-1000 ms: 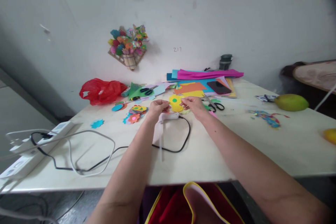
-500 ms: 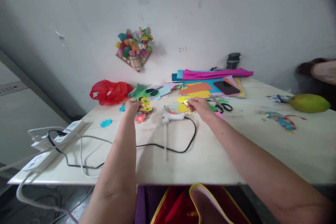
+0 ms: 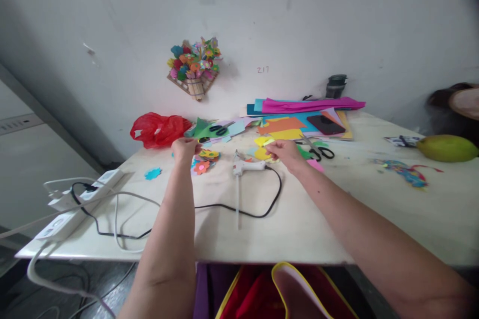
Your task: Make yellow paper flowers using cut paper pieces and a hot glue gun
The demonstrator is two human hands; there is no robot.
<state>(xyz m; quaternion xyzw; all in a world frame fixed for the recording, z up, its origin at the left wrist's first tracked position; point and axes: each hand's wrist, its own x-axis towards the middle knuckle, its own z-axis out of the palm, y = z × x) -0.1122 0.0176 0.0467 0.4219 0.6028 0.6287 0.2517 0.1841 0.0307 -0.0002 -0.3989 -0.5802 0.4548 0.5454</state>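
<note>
My left hand (image 3: 184, 149) is closed at the far left of the paper flowers, its fingertips largely hidden, so what it holds cannot be made out. Right beside it lies a pile of yellow paper flowers (image 3: 208, 154), with an orange paper flower (image 3: 201, 167) in front. My right hand (image 3: 285, 153) pinches a small pale yellow paper piece (image 3: 268, 143) above yellow paper cutouts (image 3: 261, 153). Between both hands a white hot glue gun (image 3: 250, 166) lies on the table, a long glue stick (image 3: 237, 204) pointing toward me.
A blue paper flower (image 3: 153, 174) and a power strip (image 3: 78, 207) with cables are at left. Black-handled scissors (image 3: 322, 152) lie beyond my right hand. Behind are a red plastic bag (image 3: 160, 130), coloured sheets (image 3: 286, 124) and a phone (image 3: 325, 125); a green-yellow fruit (image 3: 447, 148) is at right.
The yellow flower that showed at my left fingertips is no longer visible there; that hand has drawn slightly back and up. My right hand stays nearly in place, still pinching. The view shifted slightly.
</note>
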